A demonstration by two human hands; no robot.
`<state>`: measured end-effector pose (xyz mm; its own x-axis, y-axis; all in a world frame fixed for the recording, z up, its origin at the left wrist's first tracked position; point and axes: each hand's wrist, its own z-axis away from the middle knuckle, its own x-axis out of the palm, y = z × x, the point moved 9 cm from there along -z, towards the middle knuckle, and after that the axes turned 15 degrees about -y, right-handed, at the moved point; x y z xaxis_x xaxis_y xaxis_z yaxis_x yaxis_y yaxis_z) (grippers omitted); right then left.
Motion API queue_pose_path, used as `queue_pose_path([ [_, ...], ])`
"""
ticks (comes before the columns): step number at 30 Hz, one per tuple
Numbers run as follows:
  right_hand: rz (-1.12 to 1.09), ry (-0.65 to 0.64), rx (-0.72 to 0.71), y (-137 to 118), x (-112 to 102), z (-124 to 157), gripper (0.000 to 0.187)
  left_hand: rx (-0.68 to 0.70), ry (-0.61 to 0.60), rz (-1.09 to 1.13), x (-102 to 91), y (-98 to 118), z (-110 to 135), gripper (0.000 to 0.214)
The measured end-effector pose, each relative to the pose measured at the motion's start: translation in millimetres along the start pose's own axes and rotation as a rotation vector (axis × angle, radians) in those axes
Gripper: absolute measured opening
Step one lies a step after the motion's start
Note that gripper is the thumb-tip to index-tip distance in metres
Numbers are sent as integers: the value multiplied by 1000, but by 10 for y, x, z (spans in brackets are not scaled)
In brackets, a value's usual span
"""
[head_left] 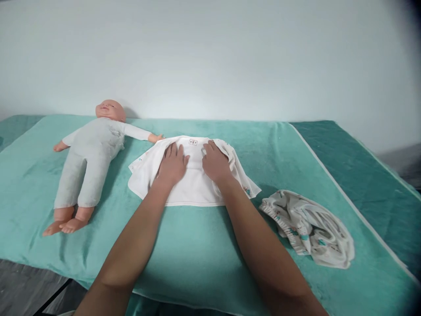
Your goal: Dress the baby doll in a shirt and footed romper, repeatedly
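A white baby shirt (194,188) lies spread open on the green cloth, its inner side up and a small printed label near the neck edge. My left hand (173,163) rests flat on the shirt's left part, fingers stretched toward the neck and slightly apart. On the right part, my right hand (215,163) also presses on the fabric with its fingers extended and a little bent. Neither hand grips the cloth. Left of the shirt, a baby doll (94,142) with a white cloth body lies on its back, one hand touching or nearly touching the shirt's edge.
Crumpled white printed baby clothing (309,228) with a gathered edge lies to the right, beside my right forearm. A green cloth (197,250) covers the table, with a darker green one (368,175) at the right. A pale wall (210,57) rises behind.
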<state>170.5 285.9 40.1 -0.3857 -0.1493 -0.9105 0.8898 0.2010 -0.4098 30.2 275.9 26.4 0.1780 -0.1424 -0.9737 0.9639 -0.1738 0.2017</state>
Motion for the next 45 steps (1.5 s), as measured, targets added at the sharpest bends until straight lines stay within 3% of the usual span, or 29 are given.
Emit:
queue_pose_path([
  [4, -33, 3, -6, -41, 4, -39, 44, 123, -43, -2, 59, 210, 24, 58],
  [8, -83, 9, 179, 145, -25, -39, 47, 88, -20, 71, 14, 130, -29, 59],
  [12, -9, 78, 148, 114, -84, -16, 68, 89, 62, 145, -67, 61, -30, 64],
  [17, 3, 19, 149, 93, 5, -42, 81, 52, 126, 204, -87, -18, -40, 64],
  [24, 52, 9, 154, 115, 92, -141, 74, -56, 122, 133, -71, -150, -104, 67],
  [28, 17, 50, -21, -65, 86, -115, 63, -79, 113, 111, -67, -161, -102, 66],
  [32, 3, -16, -188, -286, 161, -84, 52, -88, 97, 112, -61, -167, -113, 65],
  [39, 69, -138, 57, -136, 236, -233, 58, 21, -8, 68, -3, -18, -69, 60],
  [45, 143, -128, -67, -229, 168, -47, 50, 116, -58, -8, 12, 97, -19, 59],
])
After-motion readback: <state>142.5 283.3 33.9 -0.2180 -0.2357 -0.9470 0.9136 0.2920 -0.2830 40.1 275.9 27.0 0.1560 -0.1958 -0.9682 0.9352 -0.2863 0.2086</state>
